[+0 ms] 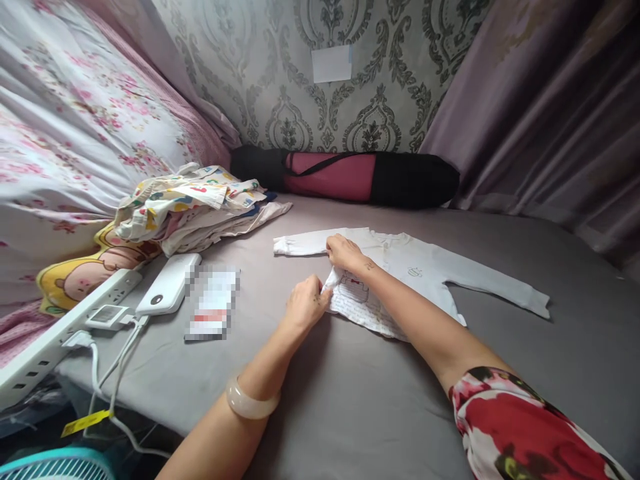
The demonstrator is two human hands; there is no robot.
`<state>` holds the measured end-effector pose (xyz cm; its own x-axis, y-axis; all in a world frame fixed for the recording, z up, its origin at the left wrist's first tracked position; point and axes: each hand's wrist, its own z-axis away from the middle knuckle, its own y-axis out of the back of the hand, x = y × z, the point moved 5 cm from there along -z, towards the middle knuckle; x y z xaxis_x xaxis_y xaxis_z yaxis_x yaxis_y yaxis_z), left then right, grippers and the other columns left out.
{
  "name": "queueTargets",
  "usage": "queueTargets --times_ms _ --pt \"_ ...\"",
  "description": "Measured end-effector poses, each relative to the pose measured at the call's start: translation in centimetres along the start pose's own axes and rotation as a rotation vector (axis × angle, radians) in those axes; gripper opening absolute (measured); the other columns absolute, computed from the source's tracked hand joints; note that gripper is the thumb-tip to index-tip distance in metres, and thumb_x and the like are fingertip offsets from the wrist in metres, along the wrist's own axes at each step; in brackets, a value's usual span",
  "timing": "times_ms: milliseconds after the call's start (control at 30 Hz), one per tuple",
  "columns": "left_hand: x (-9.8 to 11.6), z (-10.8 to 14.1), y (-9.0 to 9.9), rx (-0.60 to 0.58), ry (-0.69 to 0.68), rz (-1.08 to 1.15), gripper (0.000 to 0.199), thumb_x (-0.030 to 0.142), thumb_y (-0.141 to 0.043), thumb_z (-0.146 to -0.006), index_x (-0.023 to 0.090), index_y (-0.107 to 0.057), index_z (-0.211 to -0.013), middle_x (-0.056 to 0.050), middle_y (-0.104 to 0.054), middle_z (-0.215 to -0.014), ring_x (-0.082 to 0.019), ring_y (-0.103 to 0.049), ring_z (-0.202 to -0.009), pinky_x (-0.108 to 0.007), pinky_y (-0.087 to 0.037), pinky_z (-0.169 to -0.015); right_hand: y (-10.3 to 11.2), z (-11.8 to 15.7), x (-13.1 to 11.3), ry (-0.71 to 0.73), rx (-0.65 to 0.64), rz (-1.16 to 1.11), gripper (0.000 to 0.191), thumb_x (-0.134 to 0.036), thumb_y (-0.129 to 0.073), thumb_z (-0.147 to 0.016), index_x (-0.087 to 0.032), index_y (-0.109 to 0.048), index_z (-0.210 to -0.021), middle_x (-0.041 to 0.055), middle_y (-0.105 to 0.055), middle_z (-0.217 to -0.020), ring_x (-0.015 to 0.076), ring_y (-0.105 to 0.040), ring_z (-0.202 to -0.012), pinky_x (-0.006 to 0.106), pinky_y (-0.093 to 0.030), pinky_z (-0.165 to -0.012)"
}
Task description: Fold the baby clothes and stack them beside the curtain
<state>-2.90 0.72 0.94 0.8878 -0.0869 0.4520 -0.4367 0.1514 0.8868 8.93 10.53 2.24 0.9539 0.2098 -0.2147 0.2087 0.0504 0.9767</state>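
White shirt (427, 267) spread out on the bed (360, 407).
From here I see the left hand (306, 301) pinching its lower corner, the right hand (346, 253) grasping its side near one sleeve — a clothes pile (200, 197) and a power bank (169, 283) lie off to the left.

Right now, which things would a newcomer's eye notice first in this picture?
Probably the white shirt, spread mid-picture on the grey sheet, with the left hand and right hand pinching it at its left side. Next, perhaps, the red flowered sleeve at lower right, and the black and dark red bag lying along the patterned wall behind.
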Motion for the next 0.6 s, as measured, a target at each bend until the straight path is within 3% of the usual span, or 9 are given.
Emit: queueTargets --times_ms 133,267,400,500,600 --pt "0.0 0.3 0.5 -0.05 -0.03 -0.012 0.02 0.033 -0.059 -0.087 0.02 -0.055 -0.1 -0.008 -0.071 -0.094 -0.023 -0.066 -0.088 -0.029 -0.043 -0.067 -1.2 0.1 -0.3 -0.14 0.186 -0.058 0.031 -0.014 -0.033 -0.097 -0.013 -0.051 -0.122 0.0172 -0.052 -0.122 0.0252 -0.058 -0.102 0.035 -0.045 -0.085" --pt "0.4 0.6 0.9 -0.099 -0.098 -0.033 0.033 0.028 -0.058 -0.087 0.021 -0.049 -0.118 -0.007 -0.072 -0.092 -0.024 -0.067 -0.087 -0.029 -0.044 -0.069 -2.5 0.2 -0.9 -0.146 0.248 -0.097 0.029 -0.016 -0.031 -0.098 -0.012 -0.053 -0.118 0.0183 -0.052 -0.12 0.0262 -0.054 -0.106 0.036 -0.043 -0.091" --pt "0.8 0.8 1.1 -0.123 -0.171 -0.072 0.048 0.024 -0.054 -0.087 0.025 -0.045 -0.135 -0.006 -0.072 -0.091 -0.026 -0.068 -0.091 -0.031 -0.046 -0.074 -1.8 0.4 0.1 -0.048 0.203 -0.225 0.03 -0.024 -0.039 -0.099 -0.012 -0.055 -0.12 0.0155 -0.056 -0.122 0.0232 -0.055 -0.111 0.032 -0.04 -0.097" --pt "1.0 0.9 1.0 -0.162 -0.187 -0.08 0.041 0.024 -0.051 -0.089 0.028 -0.055 -0.13 -0.006 -0.072 -0.094 -0.026 -0.068 -0.093 -0.032 -0.047 -0.076 -0.3 1.5 2.4 -0.036 0.167 -0.333 0.035 -0.02 -0.035 -0.098 -0.013 -0.053 -0.128 0.0134 -0.058 -0.127 0.0191 -0.053 -0.119 0.029 -0.038 -0.102" --pt "0.8 1.0 1.2 -0.166 -0.169 -0.078 0.035 0.027 -0.051 -0.088 0.028 -0.063 -0.121 -0.007 -0.072 -0.096 -0.026 -0.068 -0.093 -0.031 -0.047 -0.077 0.5 3.1 4.8 -0.082 0.165 -0.289 0.042 -0.017 -0.03 -0.097 -0.008 -0.048 -0.134 0.0167 -0.052 -0.138 0.0199 -0.047 -0.129 0.03 -0.033 -0.108"
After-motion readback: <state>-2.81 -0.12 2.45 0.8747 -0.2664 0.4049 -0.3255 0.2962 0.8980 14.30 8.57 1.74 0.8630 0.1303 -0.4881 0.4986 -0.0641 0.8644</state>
